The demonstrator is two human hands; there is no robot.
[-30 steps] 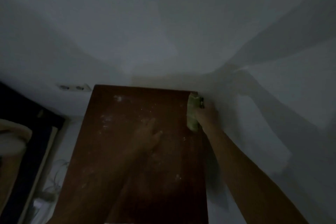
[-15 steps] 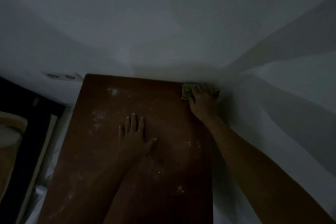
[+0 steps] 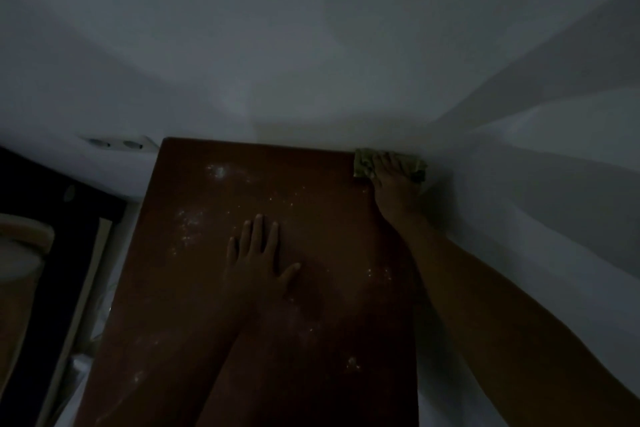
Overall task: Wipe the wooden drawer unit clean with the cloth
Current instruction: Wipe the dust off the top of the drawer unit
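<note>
A: What is the left hand point(image 3: 258, 258) doing nearest the viewer?
B: It is lying open, palm flat, bracing on the dusty reddish-brown wooden drawer unit point(image 3: 214, 288).
A: And farther back?
B: The right hand point(image 3: 393, 184), arm outstretched, is pressing the crumpled green cloth point(image 3: 363, 166) into the far right corner, against the white wall point(image 3: 311, 62). Ideally it is keeping flat pressure, drawing the white specks point(image 3: 188, 224) nearward.

Head camera looks steeply down (close) onto drawer unit point(image 3: 214, 288)

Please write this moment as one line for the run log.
wipe top | right hand presses green cloth at far right corner | left hand flat on drawer unit | white dust remains
</note>
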